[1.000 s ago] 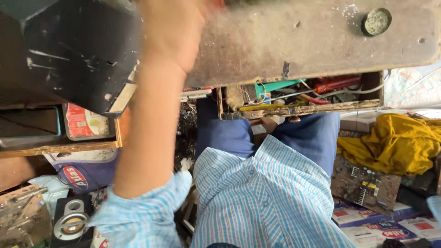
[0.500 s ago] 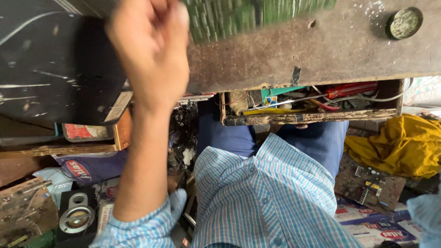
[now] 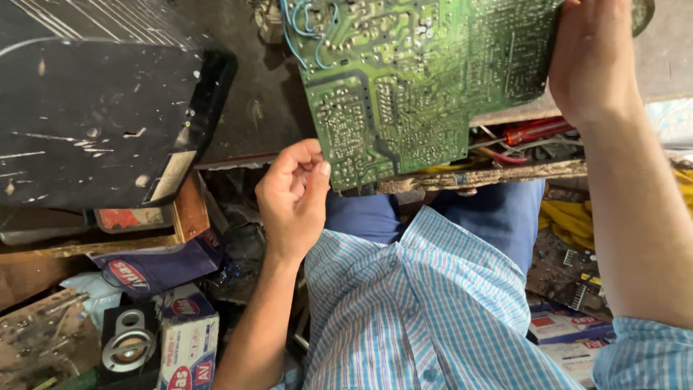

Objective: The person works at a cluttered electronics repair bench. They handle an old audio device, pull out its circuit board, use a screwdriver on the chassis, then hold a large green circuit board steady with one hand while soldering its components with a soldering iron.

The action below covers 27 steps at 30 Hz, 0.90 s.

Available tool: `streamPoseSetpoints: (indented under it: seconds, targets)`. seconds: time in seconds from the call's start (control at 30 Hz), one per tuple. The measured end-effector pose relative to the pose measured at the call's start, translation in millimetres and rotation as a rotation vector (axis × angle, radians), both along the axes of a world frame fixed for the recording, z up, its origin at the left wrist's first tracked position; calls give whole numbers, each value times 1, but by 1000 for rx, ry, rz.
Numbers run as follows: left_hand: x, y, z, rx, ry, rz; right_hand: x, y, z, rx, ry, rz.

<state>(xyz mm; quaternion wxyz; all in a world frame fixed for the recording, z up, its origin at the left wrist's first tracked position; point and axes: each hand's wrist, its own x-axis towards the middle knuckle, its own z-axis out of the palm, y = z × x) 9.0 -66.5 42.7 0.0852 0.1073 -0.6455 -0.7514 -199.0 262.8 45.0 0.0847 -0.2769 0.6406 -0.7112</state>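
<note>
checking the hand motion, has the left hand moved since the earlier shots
Yes. The left hand has come down from high over the bench top to the bench's near edge, where its fingers pinch the lower corner of the green circuit board.

- Black casing lies on the tabletop
- Red screwdriver right of the casing
- Yellow cloth beneath the screwdriver
- Small speaker below the casing

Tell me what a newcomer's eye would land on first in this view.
First the green circuit board, solder side up, at top centre over the worn workbench; the left hand pinches its lower corner and the right hand grips its right edge. Next, the scratched black casing filling the upper left. Below, the person's blue striped shirt fills the middle, with boxes lower left.
</note>
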Motion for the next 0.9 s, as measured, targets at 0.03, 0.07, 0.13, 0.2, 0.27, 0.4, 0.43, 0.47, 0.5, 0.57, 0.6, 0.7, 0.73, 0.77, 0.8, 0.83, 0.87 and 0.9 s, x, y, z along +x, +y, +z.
streamPoseSetpoints:
  seconds: [0.03, 0.07, 0.13, 0.2, 0.27, 0.4, 0.43, 0.47, 0.5, 0.57, 0.6, 0.7, 0.73, 0.77, 0.8, 0.83, 0.87, 0.9]
  targets:
    - [4, 1, -4, -6, 5, 0, 4, 1, 1, 23, -32, -13]
    - [7, 1, -6, -14, 11, 2, 9, 3, 5, 72, -106, -19]
    - [11, 3, -6, -28, -1, 13, 16, 5, 16, 427, -22, -136]
    - [14, 6, -2, -26, -9, 23, 27, 8, 29, 810, 200, -277]
    - [18, 10, 2, -10, -27, 40, 41, 10, 38, 725, 266, -235]
    - [25, 15, 1, -28, -64, 25, 53, 7, 46, 157, -121, -97]
    - [25, 15, 0, -12, -47, 17, 57, 7, 47, 99, -196, -116]
    - [25, 13, -1, 5, -25, 9, 59, 8, 47, 161, -185, -193]
    - [25, 12, -1, 11, -19, -13, 61, 9, 48, 222, -172, -268]
    - [25, 6, 1, 23, -14, -53, 75, 16, 48, 160, -155, -386]
    - [24, 3, 3, 23, 6, -83, 86, 20, 47, 149, -114, -420]
    - [23, -8, 6, 58, 56, -143, 137, 39, 41, 155, 9, -502]
    - [22, -12, 5, 86, 77, -138, 157, 45, 38, 158, 18, -539]
    - [22, -16, 4, 113, 99, -132, 175, 50, 33, 147, -35, -604]
    - [21, -21, 2, 64, 95, -92, 189, 55, 28, 166, -67, -655]
    - [19, -27, 0, 14, 89, -51, 204, 59, 24, 184, -101, -704]
    - [17, -32, -3, -37, 80, -9, 219, 63, 20, 234, -122, -738]
    - [14, -36, -6, -110, 118, 41, 232, 65, 18, 284, -141, -771]
